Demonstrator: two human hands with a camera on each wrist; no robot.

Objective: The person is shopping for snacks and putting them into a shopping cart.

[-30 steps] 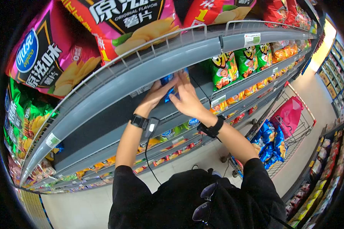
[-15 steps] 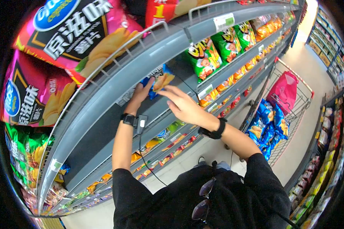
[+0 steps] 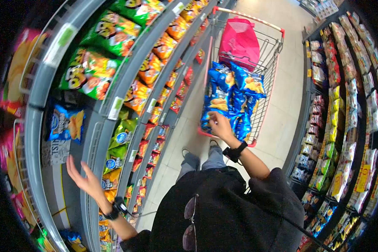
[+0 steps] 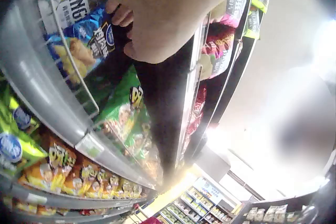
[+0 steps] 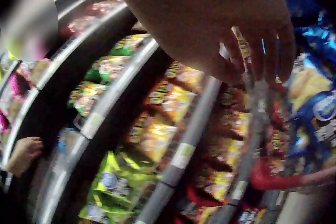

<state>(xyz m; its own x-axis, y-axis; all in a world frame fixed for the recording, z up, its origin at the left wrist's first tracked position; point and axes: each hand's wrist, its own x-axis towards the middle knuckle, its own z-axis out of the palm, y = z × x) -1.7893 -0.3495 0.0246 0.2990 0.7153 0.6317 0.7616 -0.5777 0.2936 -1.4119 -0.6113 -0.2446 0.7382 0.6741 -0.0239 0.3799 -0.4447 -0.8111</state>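
Observation:
A single blue chip bag (image 3: 67, 124) stands on the grey shelf at the left of the head view, above a black-and-white printed panel (image 3: 56, 152). My left hand (image 3: 87, 181) is just below that bag, fingers relaxed and apart, holding nothing. In the left wrist view its fingertips are close to the blue bag (image 4: 81, 45). Several more blue chip bags (image 3: 216, 98) lie piled in the shopping cart (image 3: 277, 63). My right hand (image 3: 221, 126) hovers over the near end of this pile, fingers loosely bent, with nothing visible between them in the right wrist view.
Green snack bags (image 3: 92, 73) sit farther along the same shelf, with orange bags (image 3: 149, 67) on the tier below. A pink bag (image 3: 239, 42) occupies the far end of the cart. Another stocked shelf (image 3: 300, 138) lines the right side of the aisle.
My hands have left the blue bag, which now stands on the shelf. The right hand has swung over to the cart; the left has drawn back slightly. The head view has turned toward the aisle.

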